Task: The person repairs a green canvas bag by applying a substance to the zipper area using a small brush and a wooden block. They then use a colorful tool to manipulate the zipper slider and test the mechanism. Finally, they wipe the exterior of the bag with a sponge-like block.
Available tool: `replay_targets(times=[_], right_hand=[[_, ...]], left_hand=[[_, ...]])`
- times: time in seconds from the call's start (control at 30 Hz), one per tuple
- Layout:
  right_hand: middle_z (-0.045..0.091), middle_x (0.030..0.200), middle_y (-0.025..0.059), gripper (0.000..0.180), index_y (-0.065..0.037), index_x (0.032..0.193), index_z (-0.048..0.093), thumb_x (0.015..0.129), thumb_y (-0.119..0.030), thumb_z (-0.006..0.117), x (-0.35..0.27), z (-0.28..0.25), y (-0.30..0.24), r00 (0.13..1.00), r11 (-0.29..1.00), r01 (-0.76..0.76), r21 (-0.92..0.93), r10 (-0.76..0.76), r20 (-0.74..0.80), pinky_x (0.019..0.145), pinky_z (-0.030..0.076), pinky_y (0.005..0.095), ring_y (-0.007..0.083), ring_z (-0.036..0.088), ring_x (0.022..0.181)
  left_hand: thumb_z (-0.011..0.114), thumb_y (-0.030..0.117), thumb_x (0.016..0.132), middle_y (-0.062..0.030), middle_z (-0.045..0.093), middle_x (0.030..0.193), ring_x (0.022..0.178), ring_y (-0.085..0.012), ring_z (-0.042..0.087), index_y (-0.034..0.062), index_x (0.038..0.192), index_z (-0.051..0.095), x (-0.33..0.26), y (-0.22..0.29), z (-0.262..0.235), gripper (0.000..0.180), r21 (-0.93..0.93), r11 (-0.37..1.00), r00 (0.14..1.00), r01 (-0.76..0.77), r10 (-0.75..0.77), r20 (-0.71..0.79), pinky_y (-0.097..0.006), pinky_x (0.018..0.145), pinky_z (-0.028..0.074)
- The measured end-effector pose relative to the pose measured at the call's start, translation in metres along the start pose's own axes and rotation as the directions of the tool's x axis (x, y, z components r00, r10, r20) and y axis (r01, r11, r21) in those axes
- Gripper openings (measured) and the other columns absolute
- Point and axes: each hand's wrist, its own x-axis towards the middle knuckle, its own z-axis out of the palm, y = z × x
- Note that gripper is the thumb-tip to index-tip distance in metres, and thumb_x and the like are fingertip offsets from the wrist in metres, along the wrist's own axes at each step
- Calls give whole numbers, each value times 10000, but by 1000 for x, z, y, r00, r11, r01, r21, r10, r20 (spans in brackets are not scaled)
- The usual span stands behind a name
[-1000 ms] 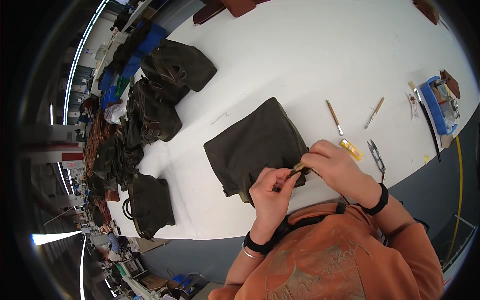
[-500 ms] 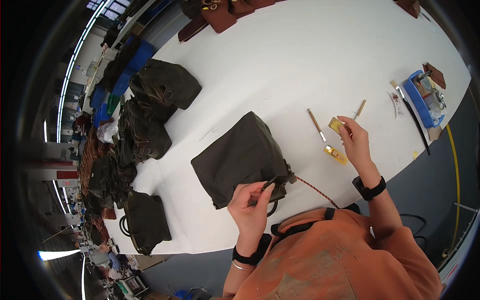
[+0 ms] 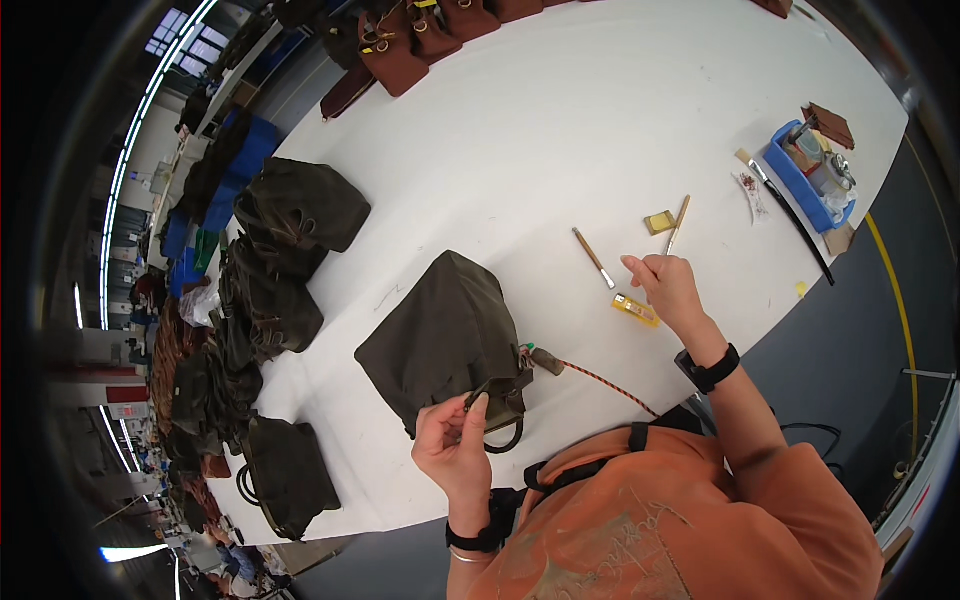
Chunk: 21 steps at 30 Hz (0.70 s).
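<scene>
A dark olive handbag (image 3: pixel 440 330) lies on the white table in front of me. My left hand (image 3: pixel 455 445) pinches a narrow dark strap (image 3: pixel 474 398) at the bag's near edge between thumb and fingers. A black loop handle (image 3: pixel 507 438) shows beside that hand. My right hand (image 3: pixel 668 290) hovers just beyond a yellow lighter (image 3: pixel 636 310), fingers curled in and thumb out, with nothing visible in it. Close by lie a small yellowish block (image 3: pixel 660 222) and two wooden-handled tools, one a thin stick (image 3: pixel 593 258) with a metal tip, the other a similar stick (image 3: pixel 679 222).
A striped cord (image 3: pixel 610 385) runs from a dark stub by the bag toward me. On the right are a blue tray (image 3: pixel 800 185) of supplies, a long black brush (image 3: pixel 790 215) and a white tube (image 3: pixel 752 197). Dark bags (image 3: pixel 285 290) pile up left; brown bags (image 3: pixel 395 50) stand far off.
My right hand has let go of the yellowish block, which now rests on the table, and has drawn back toward the lighter. The view has shifted; my left hand still grips the strap.
</scene>
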Motion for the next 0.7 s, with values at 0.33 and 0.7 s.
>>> replay_targets(times=[0.33,0.7], right_hand=[[647,811,138,126,-11,842,646,838,-137,655,-48,60,-21,935,985,170,4,-163,316,705,496,397,312,626,777],[570,963,179,257,-3,1022,579,784,-80,636,-79,139,-54,890,930,323,-174,-237,389,789,502,417,337,577,933]], left_hand=[[735,-24,804,-10,571,802,663,-59,574,-21,897,663,-2,5,-26,118,-11,999,996,33,-33,-86,-179,589,470],[725,17,830,-14,618,721,590,-54,547,-7,892,626,-5,6,-56,119,-36,999,984,-24,17,-178,-178,567,435]])
